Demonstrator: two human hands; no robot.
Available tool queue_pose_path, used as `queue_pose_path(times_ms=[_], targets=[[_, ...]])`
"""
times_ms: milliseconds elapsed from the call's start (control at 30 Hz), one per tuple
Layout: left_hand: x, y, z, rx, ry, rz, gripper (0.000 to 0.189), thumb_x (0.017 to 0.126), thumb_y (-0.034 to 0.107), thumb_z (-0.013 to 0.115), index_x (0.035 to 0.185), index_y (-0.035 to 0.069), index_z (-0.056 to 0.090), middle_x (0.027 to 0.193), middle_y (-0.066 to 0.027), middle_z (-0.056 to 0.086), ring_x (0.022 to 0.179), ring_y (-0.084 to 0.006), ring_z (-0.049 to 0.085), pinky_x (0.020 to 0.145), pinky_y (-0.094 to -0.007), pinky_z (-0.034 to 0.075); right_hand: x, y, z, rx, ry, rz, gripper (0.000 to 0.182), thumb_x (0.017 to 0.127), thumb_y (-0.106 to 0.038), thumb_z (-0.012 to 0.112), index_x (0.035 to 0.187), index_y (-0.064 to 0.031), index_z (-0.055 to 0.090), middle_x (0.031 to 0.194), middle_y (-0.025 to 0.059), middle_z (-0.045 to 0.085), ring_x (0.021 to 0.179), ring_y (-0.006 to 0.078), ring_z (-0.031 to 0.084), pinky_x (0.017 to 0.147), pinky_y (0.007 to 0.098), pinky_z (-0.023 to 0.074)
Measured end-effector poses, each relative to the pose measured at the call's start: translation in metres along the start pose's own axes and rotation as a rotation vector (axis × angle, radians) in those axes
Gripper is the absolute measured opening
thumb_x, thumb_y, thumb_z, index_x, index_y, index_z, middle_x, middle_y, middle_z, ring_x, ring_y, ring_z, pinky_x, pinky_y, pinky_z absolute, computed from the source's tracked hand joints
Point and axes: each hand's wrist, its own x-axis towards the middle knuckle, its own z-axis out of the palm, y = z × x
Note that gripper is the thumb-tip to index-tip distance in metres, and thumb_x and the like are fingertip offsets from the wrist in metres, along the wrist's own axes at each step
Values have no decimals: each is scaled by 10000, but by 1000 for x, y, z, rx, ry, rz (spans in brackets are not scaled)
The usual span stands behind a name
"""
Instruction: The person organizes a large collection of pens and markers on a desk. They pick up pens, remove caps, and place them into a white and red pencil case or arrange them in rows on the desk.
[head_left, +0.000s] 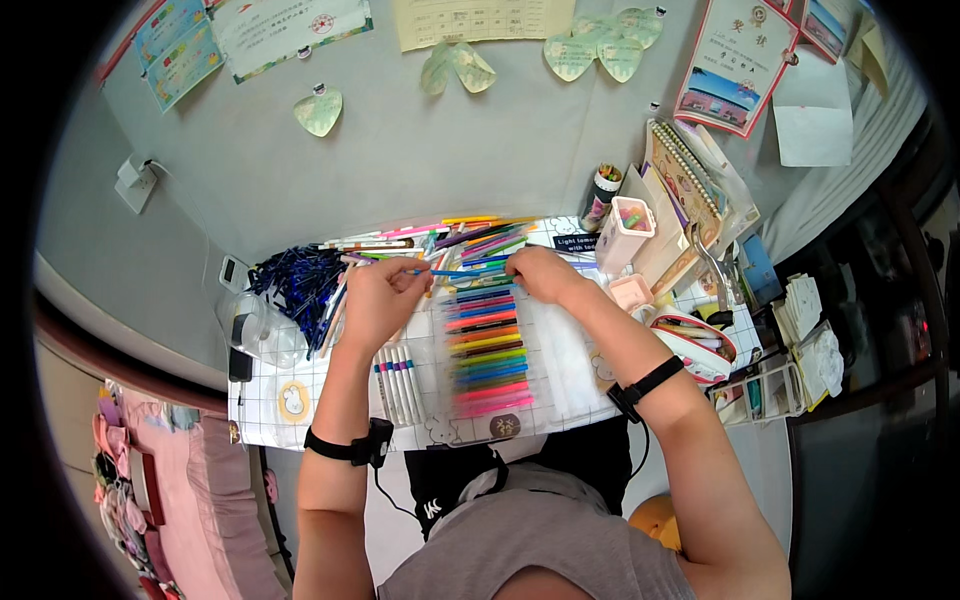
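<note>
My left hand pinches a slim blue pen, held roughly level above the desk. My right hand reaches down at the far end of a column of coloured markers. Its fingertips are by the ends of green and blue markers, and whether they grip one is hidden. The column lies in a clear plastic sleeve or tray, the markers side by side in many colours. Behind both hands spreads a loose pile of pens and markers.
Left are a heap of dark blue pens, a clear plastic jar and white markers in a row. Right are a pink pen holder, a black pen cup, upright notebooks and an open pencil case. A wall closes the back.
</note>
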Motion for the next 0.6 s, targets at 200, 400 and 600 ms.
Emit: queue_pose_path(times_ms=[200,400,600], targets=[[-30,-14,-19,-512,-18,-297,236,1012,72,758,1190,-83,758,992,-175,827,908,-208,817,773,-270,606,7,-4,7,44,-27,-34,192,914,-36,725,1101,-41,766,1132,176,742,1097,390,705,944,469,576],[-55,-35,-32,-876,20,-294,292,1048,59,706,1301,-84,718,1109,-213,809,997,-229,796,831,-310,586,15,-1,0,98,-168,-2,213,910,-30,719,1122,-41,735,1171,172,733,1120,380,695,950,452,566],[-69,-43,-32,-899,118,-266,307,1065,63,686,1334,-84,699,1134,-214,801,970,-236,787,848,-313,593,14,-11,-3,-27,-201,-33,234,909,-18,696,1140,-42,723,1168,188,726,1155,390,685,980,469,561]])
